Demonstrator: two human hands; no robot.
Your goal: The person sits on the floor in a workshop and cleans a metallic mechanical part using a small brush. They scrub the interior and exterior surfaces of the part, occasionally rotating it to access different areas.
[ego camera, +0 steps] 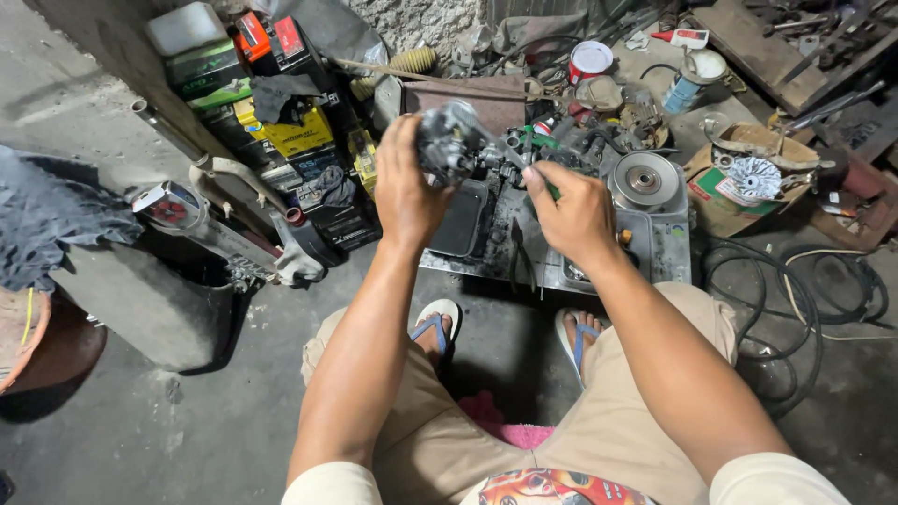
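My left hand (409, 182) grips a small grey metal engine part (453, 140), blurred, held up in front of me. My right hand (569, 210) holds a screwdriver with a green handle (535, 154); its tip points at the part. Both hands hover over a dirty metal tray (670, 251) on the concrete floor. A round silver pulley (644, 180) lies on the tray just right of my right hand. My feet in blue-strapped sandals rest near the tray's front edge.
A pile of old batteries (281, 126) stands at the back left, with a motorcycle exhaust pipe (210, 220) lying before it. Black cables (786, 290) coil on the floor at right. A cardboard box with a finned metal part (748, 178), cans and clutter fill the back.
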